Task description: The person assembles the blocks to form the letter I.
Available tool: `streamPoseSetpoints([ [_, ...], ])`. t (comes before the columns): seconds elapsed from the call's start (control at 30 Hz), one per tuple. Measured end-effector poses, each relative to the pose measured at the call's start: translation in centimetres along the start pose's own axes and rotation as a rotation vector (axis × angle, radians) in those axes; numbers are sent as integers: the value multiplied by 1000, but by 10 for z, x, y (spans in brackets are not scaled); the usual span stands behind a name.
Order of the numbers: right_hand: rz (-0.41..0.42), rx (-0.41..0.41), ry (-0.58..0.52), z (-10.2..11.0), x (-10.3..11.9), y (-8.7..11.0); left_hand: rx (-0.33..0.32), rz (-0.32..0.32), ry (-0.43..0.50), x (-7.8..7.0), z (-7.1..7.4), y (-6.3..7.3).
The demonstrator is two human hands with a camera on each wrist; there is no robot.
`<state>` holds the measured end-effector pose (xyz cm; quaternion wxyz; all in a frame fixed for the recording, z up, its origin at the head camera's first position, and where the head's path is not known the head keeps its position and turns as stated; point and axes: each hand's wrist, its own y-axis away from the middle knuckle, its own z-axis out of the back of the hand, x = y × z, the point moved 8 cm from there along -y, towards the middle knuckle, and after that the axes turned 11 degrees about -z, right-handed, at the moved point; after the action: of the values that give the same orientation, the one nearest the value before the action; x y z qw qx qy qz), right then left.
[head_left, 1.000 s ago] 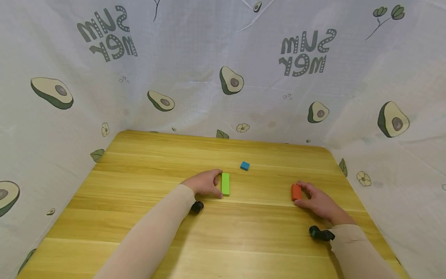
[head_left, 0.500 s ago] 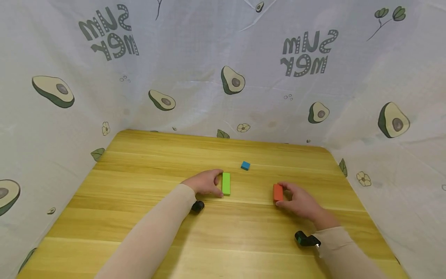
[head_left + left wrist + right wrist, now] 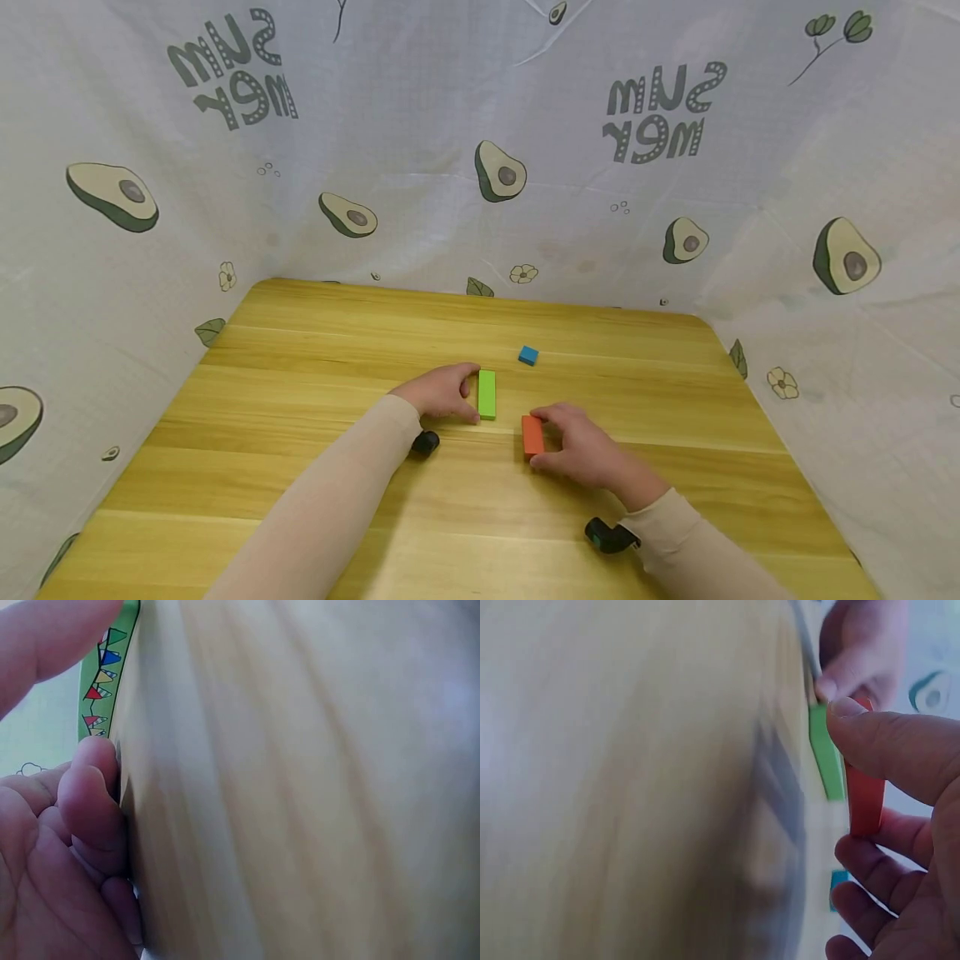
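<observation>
On my feed the right hand point(image 3: 581, 446) has the red block point(image 3: 532, 436) pinched by its two ends, thumb on the near one and fingertips on the far one; the right wrist view shows the same grasp close up, the lower fingers loosely bent beside the block. I cannot tell from here whether the red block is touching the wood or held a little above it. The left hand point(image 3: 442, 393) has hold of the green block point(image 3: 487, 395) in much the same way — thumb at the near end, a finger at the far end, the palm off to the left side. In the left wrist view I get a green strip point(image 3: 105, 690) printed with little coloured flags (partly hidden by the thumb) between that hand's thumb and fingers. The red block sits to the right of the green one and a bit nearer the wearer, with a gap between them. Past both, the small blue block point(image 3: 528, 356) lies on the wooden table point(image 3: 420, 533), apart from either hand. Pale sleeves point(image 3: 322, 500) cover the arms, with a small black device point(image 3: 609, 536) at each cuff. Beyond the table hangs a white curtain point(image 3: 420, 108) patterned with avocados and mirrored lettering.
</observation>
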<state>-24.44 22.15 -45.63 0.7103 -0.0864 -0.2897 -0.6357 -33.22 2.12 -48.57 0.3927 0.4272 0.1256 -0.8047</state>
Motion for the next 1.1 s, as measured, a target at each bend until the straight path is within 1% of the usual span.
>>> streamPoseSetpoints([
  [0.23,37,-10,16,-15,20,-4,-3,0,-29,0,1,0],
  [0.63,104,-19,56,-35,39,-10,-1,-10,-56,-1,2,-2],
  [0.77,116,-22,74,-38,42,-11,1,-14,-60,0,2,-3],
  [1.1,108,-25,84,-42,43,-14,2,-14,-55,0,2,-2],
])
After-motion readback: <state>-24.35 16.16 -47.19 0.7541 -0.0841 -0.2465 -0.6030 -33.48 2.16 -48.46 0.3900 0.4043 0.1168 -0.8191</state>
